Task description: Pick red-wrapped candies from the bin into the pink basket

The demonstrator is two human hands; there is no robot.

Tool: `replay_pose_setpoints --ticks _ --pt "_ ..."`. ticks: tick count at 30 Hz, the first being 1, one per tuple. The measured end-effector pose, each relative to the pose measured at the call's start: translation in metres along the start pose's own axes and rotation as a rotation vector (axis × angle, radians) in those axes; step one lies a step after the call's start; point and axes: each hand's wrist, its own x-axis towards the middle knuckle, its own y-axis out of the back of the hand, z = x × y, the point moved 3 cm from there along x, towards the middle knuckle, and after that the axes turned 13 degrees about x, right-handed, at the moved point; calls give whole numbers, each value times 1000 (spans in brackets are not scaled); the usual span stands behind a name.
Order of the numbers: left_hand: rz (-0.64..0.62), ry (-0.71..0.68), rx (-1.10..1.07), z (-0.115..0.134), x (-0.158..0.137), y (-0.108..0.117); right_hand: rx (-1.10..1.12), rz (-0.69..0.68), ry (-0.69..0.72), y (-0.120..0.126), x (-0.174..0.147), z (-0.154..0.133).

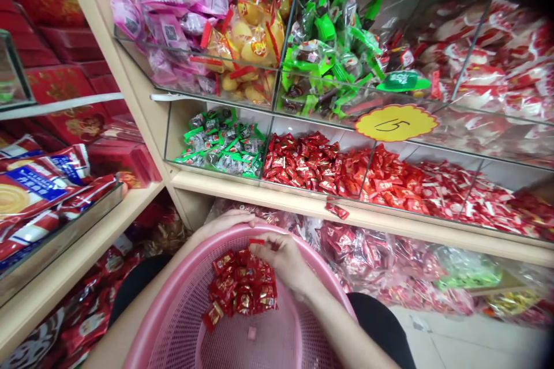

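Note:
A pink plastic basket [149, 300] stands between my knees, with a pile of red-wrapped candies [244, 288] inside. My left arm reaches round its left side, and my left hand [229, 221] holds the far rim from outside; part of the hand is hidden behind the rim. Inside the basket, above the pile, my right hand [281, 256] has its thumb and fingers pinched on a red-wrapped candy [257, 241]. One red candy [336, 210] lies alone on the shelf edge beyond the basket.
Clear bins ahead hold red candies [303, 164], green-wrapped sweets [223, 144] and larger purple packets [173, 11]. A yellow price tag [396, 123] reading 15 hangs on the upper bins. Bagged sweets [372, 259] fill the space below the shelf board [216, 185]. Biscuit packs [38, 190] lie at left.

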Motion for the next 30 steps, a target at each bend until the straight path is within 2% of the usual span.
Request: replay_pose_setpoints --ticks 3,9,11,16,18,23,26,30 --pt "-34 -13 -41 1 1 -2 39 -38 -160 2 2 19" --pt "-47 -34 -95 6 -2 -2 -133 -207 -220 3 -2 21" --pt "-42 -35 -86 7 -3 -2 -45 -215 -239 2 -3 18" --pt "-33 -14 -73 3 -3 -1 292 -156 -417 2 -2 14" --pt "-21 -19 -36 4 -3 0 243 -101 -373 6 2 15" --pt "-3 -29 40 12 -5 0 -153 -49 -81 21 13 29" --pt "-9 -14 9 11 -4 -1 -336 -47 -64 25 14 37" --pt "-19 -10 -38 6 -3 0 -390 -89 -65 23 13 37"
